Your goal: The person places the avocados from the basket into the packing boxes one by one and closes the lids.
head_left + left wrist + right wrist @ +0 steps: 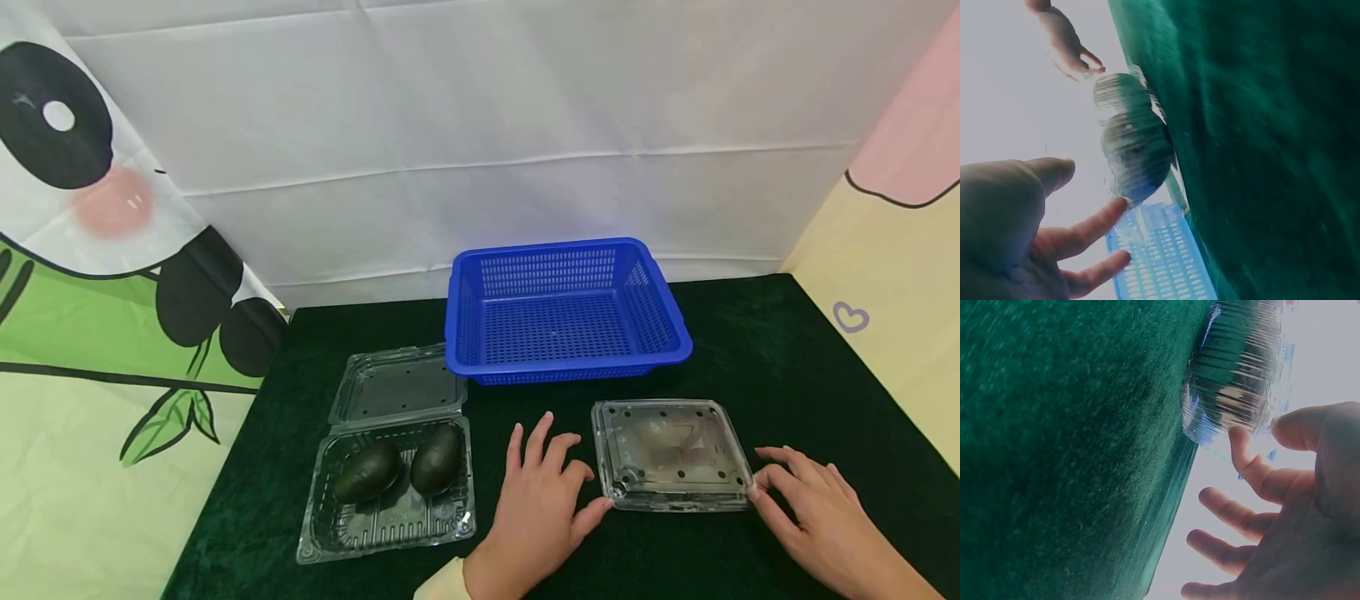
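Observation:
A closed clear plastic clamshell box lies on the dark green cloth between the hands, with dark rounded contents showing through its ribbed side. My left hand is at its left, fingers spread and thumb tip by the near left corner. At the near right corner my right hand pinches the rim between thumb and index finger, the other fingers loose. Left of the left hand, an open clamshell box holds two dark avocados, its lid folded back.
A blue plastic basket with slotted walls stands behind the boxes, overlapping the open lid's right edge. Green cloth covers the table. A white curtain hangs behind, with printed cartoon fabric on the left and more on the right.

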Motion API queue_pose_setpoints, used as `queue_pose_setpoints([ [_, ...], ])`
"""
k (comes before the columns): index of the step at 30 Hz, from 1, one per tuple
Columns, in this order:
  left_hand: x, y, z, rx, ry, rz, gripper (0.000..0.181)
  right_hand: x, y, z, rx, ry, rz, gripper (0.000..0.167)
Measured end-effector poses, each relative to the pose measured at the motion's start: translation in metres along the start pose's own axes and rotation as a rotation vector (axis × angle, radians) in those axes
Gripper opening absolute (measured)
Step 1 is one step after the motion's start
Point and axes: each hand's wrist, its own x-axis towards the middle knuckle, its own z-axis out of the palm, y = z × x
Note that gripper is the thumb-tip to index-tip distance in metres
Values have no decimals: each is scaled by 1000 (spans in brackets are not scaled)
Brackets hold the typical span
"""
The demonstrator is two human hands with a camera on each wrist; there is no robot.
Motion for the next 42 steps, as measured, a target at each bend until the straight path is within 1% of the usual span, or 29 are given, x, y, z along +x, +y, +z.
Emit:
queue_pose_setpoints([
  [2, 3, 0, 2, -51, -60, -55, 44, 0, 0, 0, -3, 9, -7, 8],
  [4, 6, 1, 4, -86, -107, -82, 45, -1, 0, 0, -6, 11, -9, 7],
  [7, 8, 2, 8, -127, -154, -88, 44, 0, 0, 0, -7, 6, -4, 8],
  [11, 9, 4, 11, -195, -185, -106, 38, -1, -2, -1, -14, 8, -8, 6],
  [14, 10, 6, 12, -247, -190, -137, 35, -1, -2, -1, -17, 9, -14, 6],
  [17, 9, 9, 13, -291, -168, -173, 32, 0, -2, -1, -13, -5, -7, 6],
  [21, 8, 12, 17, -319, -121, -208, 29, 1, -1, -1, -14, -26, 6, 9],
  [26, 9, 16, 20, -345, -102, -255, 25, 2, -1, -1, -28, -34, 14, 8],
  [32, 11, 21, 20, -367, -137, -306, 23, 2, -2, -1, -21, -37, 9, 6],
  [42, 12, 24, 17, -419, -180, -306, 27, 0, -1, 2, -1, 0, -21, 8],
])
